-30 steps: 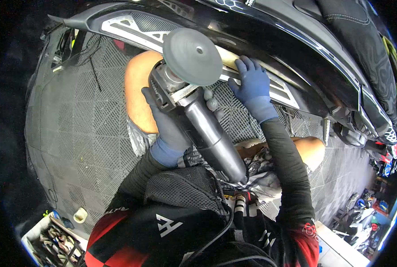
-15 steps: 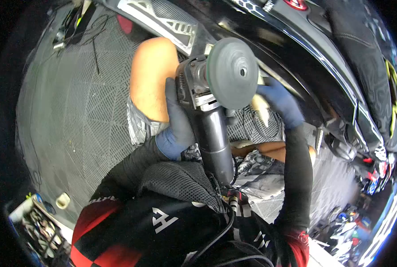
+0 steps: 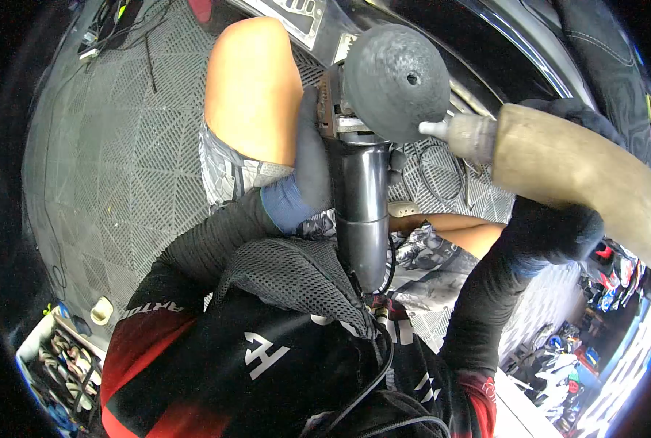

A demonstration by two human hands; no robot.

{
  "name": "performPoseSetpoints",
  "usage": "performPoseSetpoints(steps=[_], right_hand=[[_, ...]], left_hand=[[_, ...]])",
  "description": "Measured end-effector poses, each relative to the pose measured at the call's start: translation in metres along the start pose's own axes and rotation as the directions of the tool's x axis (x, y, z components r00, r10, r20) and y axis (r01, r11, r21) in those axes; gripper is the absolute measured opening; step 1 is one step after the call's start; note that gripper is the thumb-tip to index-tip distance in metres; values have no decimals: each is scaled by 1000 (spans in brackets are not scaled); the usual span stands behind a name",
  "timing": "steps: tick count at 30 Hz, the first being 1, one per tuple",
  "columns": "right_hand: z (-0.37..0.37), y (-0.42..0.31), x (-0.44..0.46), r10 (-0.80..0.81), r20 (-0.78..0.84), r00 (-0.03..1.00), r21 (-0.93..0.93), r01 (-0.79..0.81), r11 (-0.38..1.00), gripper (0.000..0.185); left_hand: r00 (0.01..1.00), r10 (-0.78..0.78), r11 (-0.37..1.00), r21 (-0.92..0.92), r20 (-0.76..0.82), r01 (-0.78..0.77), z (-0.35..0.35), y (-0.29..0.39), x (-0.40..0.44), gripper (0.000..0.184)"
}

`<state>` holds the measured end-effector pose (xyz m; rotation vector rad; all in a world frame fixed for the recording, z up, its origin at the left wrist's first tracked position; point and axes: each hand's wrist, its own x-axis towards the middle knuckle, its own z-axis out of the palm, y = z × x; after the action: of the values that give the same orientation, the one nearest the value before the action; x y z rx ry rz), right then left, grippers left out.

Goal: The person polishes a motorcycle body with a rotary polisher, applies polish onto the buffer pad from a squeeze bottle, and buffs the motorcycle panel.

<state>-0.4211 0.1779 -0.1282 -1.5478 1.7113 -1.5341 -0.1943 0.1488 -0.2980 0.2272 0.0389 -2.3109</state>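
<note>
A black polisher (image 3: pixel 364 204) points away from my body with its body held in my gloved left hand (image 3: pixel 313 157). My left fingers wrap around its side, partly hidden behind it. At its head, a round dark foam pad (image 3: pixel 392 77) faces up, its surface mottled around a centre hole. My gloved right hand (image 3: pixel 563 230) grips a beige squeeze bottle (image 3: pixel 573 160), tipped sideways. The bottle's whitish nozzle (image 3: pixel 433 129) is at the lower right edge of the pad; whether it touches, I cannot tell.
A black car body (image 3: pixel 500 51) with an open door sill (image 3: pixel 296 18) runs along the top. Grey grid tiles (image 3: pixel 121 168) cover the floor. A cord (image 3: pixel 380 358) crosses my shirt. A crate of items (image 3: pixel 66 372) stands lower left, near a small cup (image 3: pixel 101 311).
My right hand has brought the beige bottle up from beside the polisher, and its nozzle is now at the pad. The polisher has shifted slightly upward in view, still in my left hand.
</note>
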Motion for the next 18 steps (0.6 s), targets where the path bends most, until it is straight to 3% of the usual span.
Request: performPoseSetpoints(steps=[1,2,3,4,5,7,10,12,14,15,18], right_hand=[[11,-11,11,-20,159,987,-64,31,997,66],[22,-29,33,-113,434,894,-79,162,984,65],[33,-46,56,-179,672,718,-57,292,955,64],[41,-61,76,-212,851,480,-2,407,913,63],[46,-71,90,-205,958,201,81,496,864,62],[44,-69,94,-162,983,-86,183,554,812,61],[32,-15,71,-406,811,422,351,205,914,50],[30,14,57,-378,570,730,537,18,843,45],[28,20,49,-306,431,849,636,-45,770,44],[32,12,37,-172,330,928,602,-67,796,45],[26,7,27,-70,215,974,556,-64,829,43]], left_hand=[[998,-33,999,9,59,32,-10,0,1,112],[991,-69,998,23,117,67,-18,0,1,113],[998,-55,994,96,-8,56,-24,-2,4,114],[998,-55,993,101,-8,55,-25,-4,4,114],[998,-44,992,121,-38,48,-25,-5,4,114],[997,-38,988,144,-66,48,-22,-6,5,114],[996,-63,995,79,58,58,-13,-6,5,114],[999,-29,998,55,37,27,-3,-6,5,111],[999,-24,998,65,38,22,1,-4,2,112],[999,-21,997,74,39,19,1,-3,2,112],[997,-11,997,80,74,5,0,-1,1,111]])
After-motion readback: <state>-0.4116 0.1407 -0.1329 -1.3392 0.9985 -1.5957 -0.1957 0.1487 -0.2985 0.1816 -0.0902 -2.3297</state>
